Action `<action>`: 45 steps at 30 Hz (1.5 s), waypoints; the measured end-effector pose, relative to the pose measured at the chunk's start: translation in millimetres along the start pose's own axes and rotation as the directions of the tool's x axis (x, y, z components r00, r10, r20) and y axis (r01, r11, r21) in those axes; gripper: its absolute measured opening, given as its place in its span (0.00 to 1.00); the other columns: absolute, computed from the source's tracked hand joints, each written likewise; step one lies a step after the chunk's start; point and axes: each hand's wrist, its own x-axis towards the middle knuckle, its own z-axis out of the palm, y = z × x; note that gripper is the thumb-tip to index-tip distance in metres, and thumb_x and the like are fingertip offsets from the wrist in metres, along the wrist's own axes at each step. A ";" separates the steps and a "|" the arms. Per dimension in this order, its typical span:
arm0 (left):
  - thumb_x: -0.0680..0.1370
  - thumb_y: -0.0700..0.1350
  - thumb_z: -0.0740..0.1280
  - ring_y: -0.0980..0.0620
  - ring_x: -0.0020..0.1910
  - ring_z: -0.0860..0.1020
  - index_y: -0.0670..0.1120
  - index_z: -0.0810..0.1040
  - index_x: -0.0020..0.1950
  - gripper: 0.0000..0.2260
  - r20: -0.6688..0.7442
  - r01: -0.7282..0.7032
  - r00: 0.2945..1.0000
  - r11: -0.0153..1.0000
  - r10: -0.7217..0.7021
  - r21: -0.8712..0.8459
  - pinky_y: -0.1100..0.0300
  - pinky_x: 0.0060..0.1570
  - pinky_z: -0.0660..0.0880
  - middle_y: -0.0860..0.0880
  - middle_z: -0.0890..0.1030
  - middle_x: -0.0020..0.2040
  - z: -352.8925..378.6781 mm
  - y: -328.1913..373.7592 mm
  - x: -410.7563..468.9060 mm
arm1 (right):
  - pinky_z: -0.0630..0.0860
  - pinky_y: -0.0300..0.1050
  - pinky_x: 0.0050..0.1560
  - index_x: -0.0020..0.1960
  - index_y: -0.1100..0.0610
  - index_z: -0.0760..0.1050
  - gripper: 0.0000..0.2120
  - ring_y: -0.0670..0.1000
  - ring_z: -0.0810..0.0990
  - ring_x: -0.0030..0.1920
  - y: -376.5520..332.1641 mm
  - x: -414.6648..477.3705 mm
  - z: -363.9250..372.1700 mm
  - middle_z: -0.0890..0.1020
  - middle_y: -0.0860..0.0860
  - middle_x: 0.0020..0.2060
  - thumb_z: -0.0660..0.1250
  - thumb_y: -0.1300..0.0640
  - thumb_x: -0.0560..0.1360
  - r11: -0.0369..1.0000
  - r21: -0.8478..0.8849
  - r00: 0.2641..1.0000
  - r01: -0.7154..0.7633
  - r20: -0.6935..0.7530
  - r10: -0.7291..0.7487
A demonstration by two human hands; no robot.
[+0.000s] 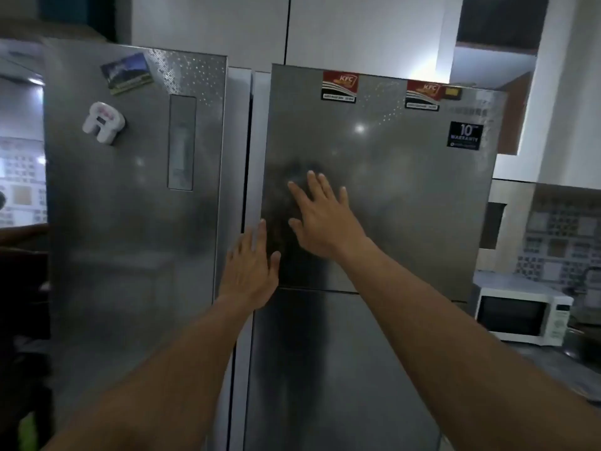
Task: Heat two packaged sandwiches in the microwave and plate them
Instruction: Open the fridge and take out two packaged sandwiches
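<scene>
L hand [250,271], R hand [325,222]: fingers [317,187] spread at fridge door [406,196]; KFC stickers [340,86], 10 Warranty [465,135].

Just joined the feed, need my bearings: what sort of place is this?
Most likely a home kitchen: steel refrigerator, white microwave on the counter beside it, patterned wall tiles behind.

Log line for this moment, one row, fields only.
left hand: open, at upper fridge door edge | right hand: flat on that door | microwave: shut | sandwiches: not in view
</scene>
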 end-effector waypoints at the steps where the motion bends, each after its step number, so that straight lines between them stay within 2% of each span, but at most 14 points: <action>1: 0.82 0.60 0.51 0.43 0.73 0.64 0.52 0.44 0.80 0.30 -0.012 0.005 1.000 1.000 -0.006 -0.030 0.40 0.69 0.67 0.44 0.59 0.76 5.1 -2.2 3.9 | 0.44 0.69 0.76 0.82 0.49 0.45 0.32 0.60 0.37 0.79 2.2 11.2 6.7 0.40 0.58 0.80 0.55 0.44 0.83 0.999 -0.040 1.000 0.021 -0.008 -0.021; 3: 0.83 0.57 0.51 0.44 0.64 0.71 0.52 0.46 0.80 0.28 -0.025 0.030 0.999 0.996 -0.032 -0.085 0.43 0.60 0.74 0.44 0.64 0.72 14.4 -3.0 11.1 | 0.42 0.71 0.75 0.82 0.48 0.46 0.31 0.61 0.35 0.79 7.2 31.9 15.1 0.38 0.58 0.80 0.55 0.44 0.83 0.995 -0.086 0.999 0.043 -0.006 -0.043; 7: 0.84 0.51 0.54 0.46 0.57 0.76 0.53 0.52 0.77 0.22 -0.105 0.109 0.985 0.959 -0.141 -0.263 0.48 0.52 0.77 0.44 0.70 0.68 28.1 -4.3 14.3 | 0.38 0.75 0.72 0.81 0.43 0.46 0.30 0.62 0.31 0.77 4.6 59.5 39.5 0.33 0.59 0.78 0.54 0.43 0.83 0.988 -0.124 0.996 0.088 -0.007 -0.089; 10: 0.84 0.52 0.53 0.48 0.46 0.79 0.50 0.63 0.65 0.12 -0.059 0.232 0.960 0.893 -0.275 -0.386 0.51 0.42 0.77 0.46 0.79 0.52 34.7 -6.2 23.5 | 0.38 0.81 0.67 0.80 0.40 0.43 0.30 0.64 0.29 0.76 -3.2 70.1 52.2 0.32 0.58 0.78 0.52 0.40 0.83 0.974 -0.207 0.994 0.095 -0.033 -0.104; 12: 0.84 0.54 0.53 0.49 0.41 0.78 0.49 0.67 0.57 0.10 -0.022 0.276 0.951 0.877 -0.309 -0.394 0.48 0.40 0.78 0.45 0.79 0.46 41.1 -8.7 25.8 | 0.39 0.83 0.66 0.80 0.40 0.44 0.29 0.65 0.30 0.76 -7.0 74.5 57.5 0.32 0.58 0.78 0.51 0.40 0.83 0.963 -0.249 0.991 0.102 -0.060 -0.121; 15: 0.83 0.57 0.53 0.49 0.40 0.77 0.47 0.70 0.51 0.15 -0.007 0.299 0.944 0.866 -0.330 -0.402 0.48 0.40 0.78 0.46 0.78 0.43 46.1 -15.7 25.1 | 0.39 0.82 0.66 0.80 0.42 0.52 0.27 0.65 0.31 0.77 -4.8 81.3 52.8 0.35 0.57 0.79 0.52 0.41 0.83 0.936 -0.318 0.979 0.152 -0.079 -0.186; 18: 0.83 0.59 0.53 0.50 0.39 0.77 0.47 0.72 0.48 0.17 0.022 0.309 0.944 0.856 -0.330 -0.414 0.52 0.36 0.75 0.46 0.78 0.42 45.6 -19.0 23.6 | 0.38 0.82 0.67 0.78 0.43 0.58 0.24 0.64 0.31 0.77 -2.1 87.8 45.6 0.36 0.57 0.79 0.54 0.42 0.82 0.906 -0.368 0.970 0.208 -0.040 -0.239; 23: 0.82 0.58 0.54 0.51 0.38 0.77 0.48 0.72 0.46 0.16 0.032 0.344 0.933 0.862 -0.359 -0.373 0.56 0.33 0.72 0.46 0.77 0.41 42.2 -18.5 24.6 | 0.40 0.83 0.66 0.75 0.45 0.63 0.21 0.64 0.32 0.77 -9.5 87.7 41.9 0.35 0.57 0.79 0.56 0.44 0.82 0.910 -0.364 0.975 0.201 -0.012 -0.220; 28: 0.82 0.59 0.55 0.51 0.39 0.78 0.49 0.73 0.48 0.16 0.036 0.343 0.932 0.850 -0.360 -0.400 0.52 0.38 0.78 0.47 0.78 0.42 41.3 -20.3 25.4 | 0.41 0.83 0.66 0.76 0.46 0.61 0.21 0.64 0.32 0.77 -14.7 85.5 36.4 0.34 0.57 0.79 0.55 0.47 0.83 0.916 -0.357 0.981 0.184 0.014 -0.192; 31: 0.82 0.58 0.55 0.51 0.38 0.78 0.51 0.73 0.47 0.14 0.040 0.325 0.940 0.852 -0.339 -0.411 0.53 0.36 0.77 0.47 0.78 0.41 37.3 -20.6 23.4 | 0.41 0.83 0.66 0.76 0.46 0.60 0.22 0.64 0.31 0.77 -19.3 82.4 32.9 0.33 0.56 0.79 0.56 0.48 0.83 0.925 -0.339 0.985 0.169 0.024 -0.171; 35: 0.82 0.58 0.56 0.52 0.35 0.77 0.50 0.72 0.48 0.14 0.050 0.274 0.959 0.874 -0.277 -0.402 0.60 0.30 0.70 0.48 0.78 0.39 22.5 -15.9 12.6 | 0.41 0.81 0.68 0.77 0.45 0.57 0.24 0.63 0.31 0.77 -21.7 70.8 24.5 0.33 0.55 0.79 0.56 0.46 0.82 0.929 -0.331 0.985 0.166 0.007 -0.174; 38: 0.81 0.61 0.54 0.48 0.37 0.78 0.48 0.74 0.51 0.18 0.045 0.265 0.962 0.880 -0.269 -0.393 0.54 0.33 0.76 0.46 0.78 0.40 10.0 -9.7 -2.7 | 0.45 0.79 0.70 0.79 0.45 0.52 0.27 0.62 0.32 0.78 -26.7 52.5 14.6 0.33 0.56 0.79 0.55 0.45 0.83 0.935 -0.322 0.989 0.147 0.022 -0.148; 43: 0.83 0.54 0.55 0.43 0.39 0.75 0.46 0.70 0.46 0.13 0.063 0.188 0.982 0.941 -0.177 -0.282 0.53 0.36 0.70 0.46 0.75 0.37 -27.9 13.3 -37.7 | 0.46 0.74 0.73 0.81 0.41 0.42 0.31 0.60 0.37 0.79 -37.8 2.4 -23.2 0.34 0.54 0.79 0.54 0.45 0.83 0.943 -0.323 0.996 0.084 0.040 -0.075; 45: 0.83 0.55 0.54 0.42 0.44 0.77 0.46 0.71 0.48 0.14 0.032 0.107 0.994 0.983 -0.103 -0.148 0.53 0.37 0.69 0.45 0.78 0.41 -41.7 21.4 -53.6 | 0.44 0.74 0.74 0.80 0.39 0.38 0.32 0.59 0.38 0.80 -41.5 -17.7 -38.8 0.34 0.54 0.79 0.53 0.45 0.83 0.947 -0.317 0.998 0.052 0.049 -0.038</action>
